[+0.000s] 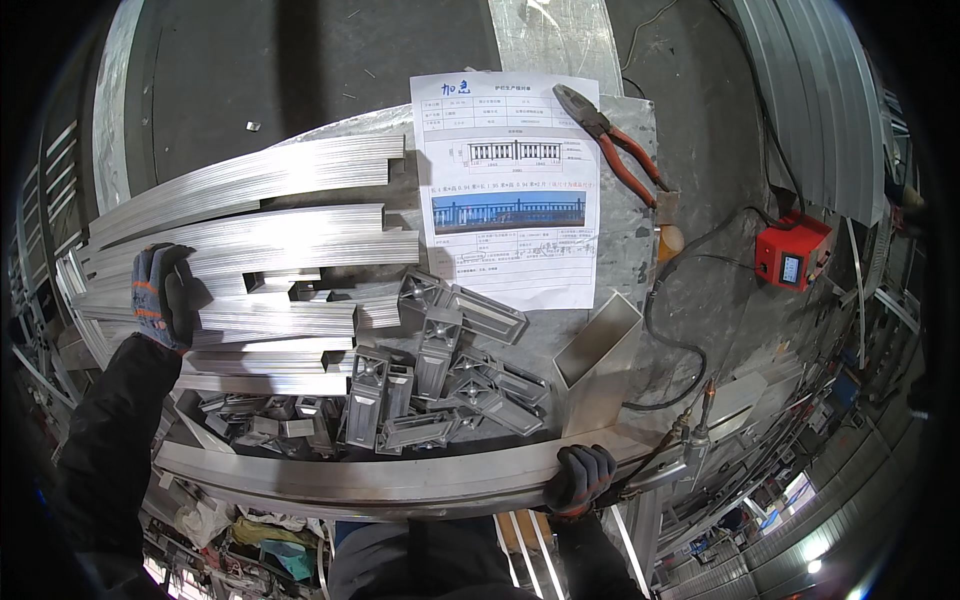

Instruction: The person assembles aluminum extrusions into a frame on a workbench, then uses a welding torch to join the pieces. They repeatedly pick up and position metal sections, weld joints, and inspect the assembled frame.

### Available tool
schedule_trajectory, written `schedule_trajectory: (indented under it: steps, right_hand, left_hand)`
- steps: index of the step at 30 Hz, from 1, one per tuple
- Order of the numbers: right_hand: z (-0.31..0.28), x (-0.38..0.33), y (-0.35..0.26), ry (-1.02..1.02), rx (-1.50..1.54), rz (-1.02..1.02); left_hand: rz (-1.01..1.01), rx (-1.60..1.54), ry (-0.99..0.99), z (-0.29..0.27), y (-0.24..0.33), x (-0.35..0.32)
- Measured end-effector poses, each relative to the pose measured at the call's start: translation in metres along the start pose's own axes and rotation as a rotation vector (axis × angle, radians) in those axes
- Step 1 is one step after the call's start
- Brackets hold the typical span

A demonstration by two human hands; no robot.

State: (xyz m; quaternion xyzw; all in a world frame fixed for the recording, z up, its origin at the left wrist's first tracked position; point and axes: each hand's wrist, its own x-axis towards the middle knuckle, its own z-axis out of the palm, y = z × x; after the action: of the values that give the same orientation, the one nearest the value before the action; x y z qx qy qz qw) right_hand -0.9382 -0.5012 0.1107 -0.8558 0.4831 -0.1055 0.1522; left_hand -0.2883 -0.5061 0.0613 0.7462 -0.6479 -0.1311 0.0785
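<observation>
My left hand (163,296), in a grey glove with orange and blue trim, rests on a stack of shiny aluminium profile bars (270,240) at the left of the workbench, fingers curled over one bar. My right hand (580,477), in a dark glove, grips the near end of a long metal rail (380,480) lying along the bench's front edge. Between the hands lies a heap of small cast metal brackets (440,375).
A printed paper sheet (510,190) lies on the bench top, with red-handled pliers (615,140) beside it. An open square tube section (600,355) stands at the right. A small red box with a screen (792,253) and black cables sit on the floor.
</observation>
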Motion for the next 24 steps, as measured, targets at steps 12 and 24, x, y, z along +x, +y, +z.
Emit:
schedule_trajectory:
  steps: [12,24]
  right_hand:
    - [0.0007,-0.0016,-0.0001,-0.003,-0.004,0.013]
    - [-0.0019,-0.0005,-0.0015,-0.009,-0.008,0.0]
  left_hand:
    - [-0.009,0.0,0.003,-0.0012,-0.0011,-0.0012]
    - [0.039,0.02,0.037,-0.002,0.0011,0.0014]
